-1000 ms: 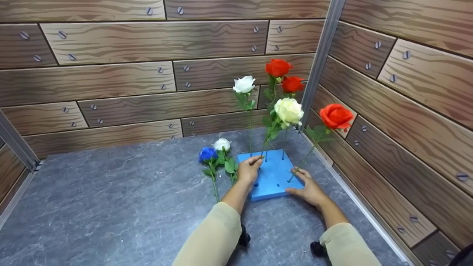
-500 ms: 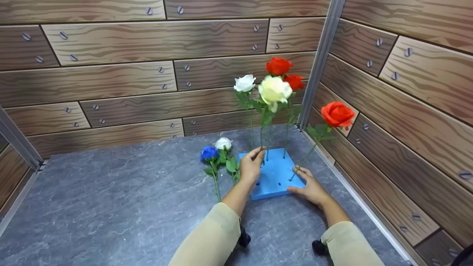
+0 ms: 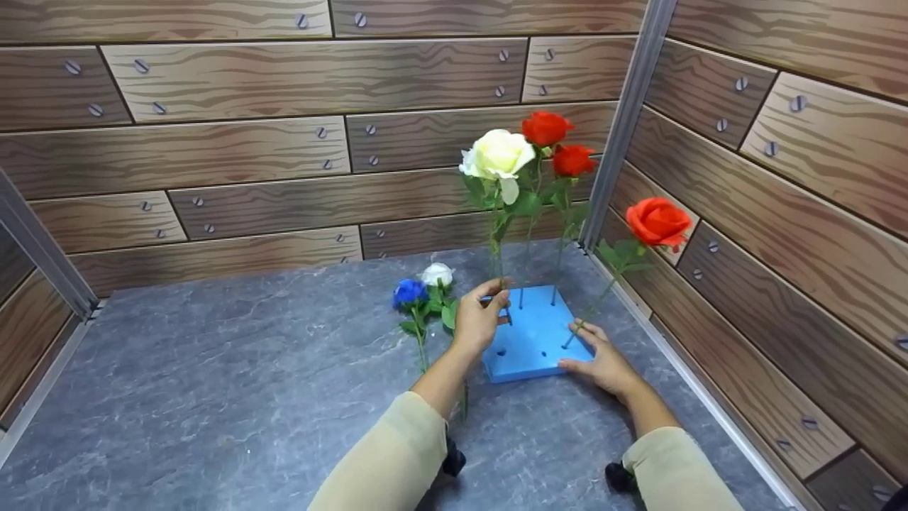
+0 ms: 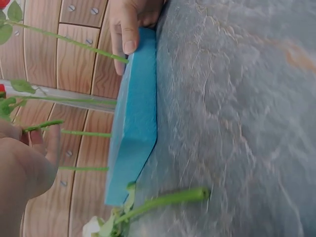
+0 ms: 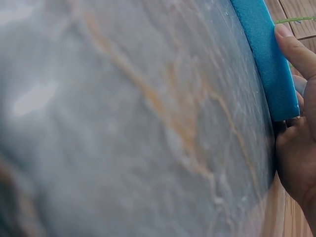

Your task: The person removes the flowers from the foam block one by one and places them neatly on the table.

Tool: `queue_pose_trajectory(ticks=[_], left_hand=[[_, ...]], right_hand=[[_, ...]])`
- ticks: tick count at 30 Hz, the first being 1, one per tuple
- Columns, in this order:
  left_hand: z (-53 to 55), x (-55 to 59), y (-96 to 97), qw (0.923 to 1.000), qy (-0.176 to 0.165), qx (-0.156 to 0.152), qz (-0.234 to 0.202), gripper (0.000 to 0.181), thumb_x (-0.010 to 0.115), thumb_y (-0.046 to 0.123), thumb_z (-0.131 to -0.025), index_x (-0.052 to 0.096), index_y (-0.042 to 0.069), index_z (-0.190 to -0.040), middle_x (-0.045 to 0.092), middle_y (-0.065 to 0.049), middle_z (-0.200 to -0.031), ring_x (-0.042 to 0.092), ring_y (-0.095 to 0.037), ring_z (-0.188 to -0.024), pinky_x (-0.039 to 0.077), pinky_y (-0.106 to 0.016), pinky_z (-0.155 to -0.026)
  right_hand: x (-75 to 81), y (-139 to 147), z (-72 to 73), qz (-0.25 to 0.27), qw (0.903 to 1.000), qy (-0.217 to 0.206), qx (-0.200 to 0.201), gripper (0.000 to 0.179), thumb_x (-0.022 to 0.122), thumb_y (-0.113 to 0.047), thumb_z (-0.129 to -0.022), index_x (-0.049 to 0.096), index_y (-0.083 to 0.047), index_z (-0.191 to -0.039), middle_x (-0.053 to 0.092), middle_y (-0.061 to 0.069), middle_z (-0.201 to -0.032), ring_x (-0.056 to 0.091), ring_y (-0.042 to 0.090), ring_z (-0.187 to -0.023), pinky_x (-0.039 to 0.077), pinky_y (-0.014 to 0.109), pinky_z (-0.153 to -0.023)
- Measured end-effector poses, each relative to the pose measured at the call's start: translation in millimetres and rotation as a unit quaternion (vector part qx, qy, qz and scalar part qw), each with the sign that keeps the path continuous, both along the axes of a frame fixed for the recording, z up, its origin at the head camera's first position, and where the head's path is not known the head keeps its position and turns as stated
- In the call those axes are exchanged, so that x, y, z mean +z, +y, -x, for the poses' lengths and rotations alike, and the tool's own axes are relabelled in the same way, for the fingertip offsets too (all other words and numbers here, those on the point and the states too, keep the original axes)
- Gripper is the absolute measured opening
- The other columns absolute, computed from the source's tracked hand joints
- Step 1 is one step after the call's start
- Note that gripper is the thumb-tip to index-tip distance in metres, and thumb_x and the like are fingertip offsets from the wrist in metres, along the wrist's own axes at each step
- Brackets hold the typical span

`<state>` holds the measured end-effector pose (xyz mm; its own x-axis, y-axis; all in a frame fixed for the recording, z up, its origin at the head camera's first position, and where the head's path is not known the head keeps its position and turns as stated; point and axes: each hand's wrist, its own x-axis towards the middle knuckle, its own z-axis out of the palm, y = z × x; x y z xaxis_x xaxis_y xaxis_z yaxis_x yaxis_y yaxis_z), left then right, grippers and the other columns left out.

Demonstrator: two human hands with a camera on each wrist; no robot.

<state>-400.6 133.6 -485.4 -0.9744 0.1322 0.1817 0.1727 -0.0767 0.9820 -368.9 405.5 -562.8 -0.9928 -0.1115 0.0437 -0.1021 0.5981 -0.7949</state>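
My left hand (image 3: 479,316) pinches the stem of a pale yellow rose (image 3: 500,152) above the left part of a blue foam block (image 3: 528,333). In the left wrist view that stem's lower end (image 4: 57,122) hangs free, apart from the block. My right hand (image 3: 599,362) holds the block's near right corner, thumb and fingers around it. Beside those fingers a red rose (image 3: 658,221) leans right, its stem in the block. Two more red roses (image 3: 547,129) stand in the far part. A white rose (image 3: 468,163) is mostly hidden behind the yellow one.
A blue rose (image 3: 410,293) and a white rose (image 3: 438,275) lie on the grey marbled table (image 3: 248,369), left of the block. Holes (image 3: 544,353) show in the block's near part. Wood-patterned walls (image 3: 269,85) close off the back and right.
The pale yellow rose has swung left and up in my left hand, now in front of the standing white rose. My right hand has kept its place on the block.
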Motion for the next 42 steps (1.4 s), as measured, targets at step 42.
queue_pose_trajectory(ticks=[42], left_hand=[[-31.4,11.5,-71.0,0.9974,-0.038,-0.051,0.033,0.064,0.059,0.01,-0.101,0.035,0.041,-0.152,0.053,-0.008,-0.117,0.066,-0.039,-0.105,0.064,-0.047,-0.066]], right_hand=[[3.4,-1.9,-0.5,0.001,0.9998,-0.016,0.014,0.095,0.08,-0.04,-0.085,0.028,-0.012,-0.159,0.009,0.018,-0.168,0.01,0.049,-0.153,0.018,0.072,-0.119]])
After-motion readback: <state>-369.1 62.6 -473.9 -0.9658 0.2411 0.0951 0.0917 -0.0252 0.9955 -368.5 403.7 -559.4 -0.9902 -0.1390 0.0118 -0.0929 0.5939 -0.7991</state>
